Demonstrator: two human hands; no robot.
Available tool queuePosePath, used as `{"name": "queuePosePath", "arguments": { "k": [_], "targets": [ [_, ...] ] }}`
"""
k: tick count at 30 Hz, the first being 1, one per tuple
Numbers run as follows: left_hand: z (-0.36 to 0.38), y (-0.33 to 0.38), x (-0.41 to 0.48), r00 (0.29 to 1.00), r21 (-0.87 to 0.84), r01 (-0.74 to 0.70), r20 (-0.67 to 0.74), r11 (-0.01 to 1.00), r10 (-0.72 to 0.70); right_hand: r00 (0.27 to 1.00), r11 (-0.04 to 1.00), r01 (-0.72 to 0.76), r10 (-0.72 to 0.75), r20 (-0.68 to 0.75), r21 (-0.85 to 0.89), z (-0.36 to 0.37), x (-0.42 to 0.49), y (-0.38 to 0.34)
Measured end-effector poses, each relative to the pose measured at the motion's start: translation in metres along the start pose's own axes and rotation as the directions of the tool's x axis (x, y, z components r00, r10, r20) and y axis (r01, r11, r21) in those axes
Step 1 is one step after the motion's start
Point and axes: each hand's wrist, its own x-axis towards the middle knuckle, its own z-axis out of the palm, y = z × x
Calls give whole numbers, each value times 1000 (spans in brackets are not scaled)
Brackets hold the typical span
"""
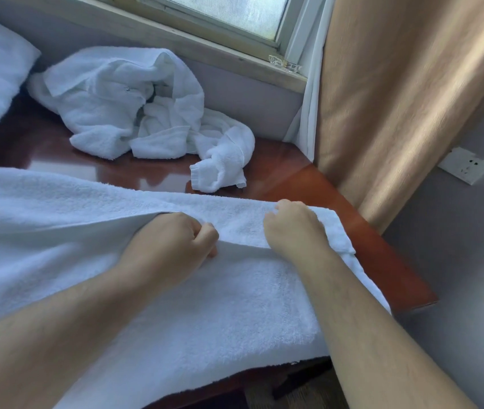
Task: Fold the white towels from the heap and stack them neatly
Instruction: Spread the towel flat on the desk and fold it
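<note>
Towel [235, 293] is spread flat on the bench [338, 196], near edge draped off at 6 o'clock. Thick terry, so likely soft, floppy and light. It looks grippy but prone to sag and bunch. Best held at hem corners or along a fold line, not mid-panel. Both hands are on it at centre. Left hand [176, 240] and right hand [294, 228] are each curled, pinching the raised fold edge. Unfolded heap [134, 107] at 11 o'clock, well apart from the hands, under the window [229, 13]. Curtain [397, 113] at 2.

Left hand [176, 237] and right hand [294, 228] each grip the spread towel's [205, 305] folded edge on the tabletop [338, 196], near the heap [134, 104].
</note>
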Motion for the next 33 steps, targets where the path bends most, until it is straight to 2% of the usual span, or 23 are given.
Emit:
{"name": "queuePosePath", "arguments": {
  "k": [2,3,5,9,10,11,13,14,15,17,18,20,23,25,27,29,30,31,33],
  "targets": [
    [-2,2,-2,1000,-7,-5,24,1000,6,984,998,-59,64,165,-36,13,-1,-4],
    [-4,3,-3,999,-5,-17,37,1000,17,979,996,-63,73,189,-60,21,-3,-4],
    [-11,5,-6,995,-1,-45,87,999,45,983,996,-51,64,171,-77,30,-1,-2],
    [-36,10,-12,942,-57,-115,311,992,127,985,997,-32,44,169,-75,34,6,5],
    [-42,9,-14,940,-36,-173,292,984,176,985,997,-22,33,170,-67,35,7,6],
    [-49,5,-16,941,34,-277,212,960,264,985,998,-14,24,168,-60,36,9,7],
    [-62,-5,-16,889,312,-454,94,834,449,986,998,1,9,165,-58,37,13,9],
    [-66,-13,-15,888,427,-450,124,785,442,986,998,6,5,165,-61,37,17,11],
    [-69,-24,-13,912,514,-405,175,756,371,986,998,9,2,165,-65,36,21,12],
    [-72,-46,-11,957,595,-281,233,753,173,986,997,15,-1,167,-79,34,28,13],
    [-73,-54,-10,967,591,-237,219,771,129,985,997,14,0,171,-79,34,32,12],
    [-72,-61,-6,979,552,-202,145,809,145,983,997,-5,20,183,-81,31,39,9],
    [-69,-60,1,978,556,-198,56,807,202,985,986,-46,71,155,-159,22,40,-9],
    [-66,-59,3,976,558,-178,-3,810,217,999,993,22,-17,41,-118,17,31,-31],
    [-65,-60,3,973,562,-144,-69,814,220,983,972,185,-181,-44,143,15,13,-64],
    [-69,-63,4,969,576,-102,-126,811,212,938,854,341,-338,-79,392,18,-14,-95],
    [-74,-65,4,967,589,-78,-150,805,204,905,794,408,-417,-86,451,21,-29,-107],
    [-81,-68,4,965,604,-55,-171,795,196,866,754,469,-496,-71,460,24,-43,-115],
    [-100,-80,3,963,636,-3,-207,772,175,801,751,559,-598,4,351,33,-60,-124]
  ]
}}
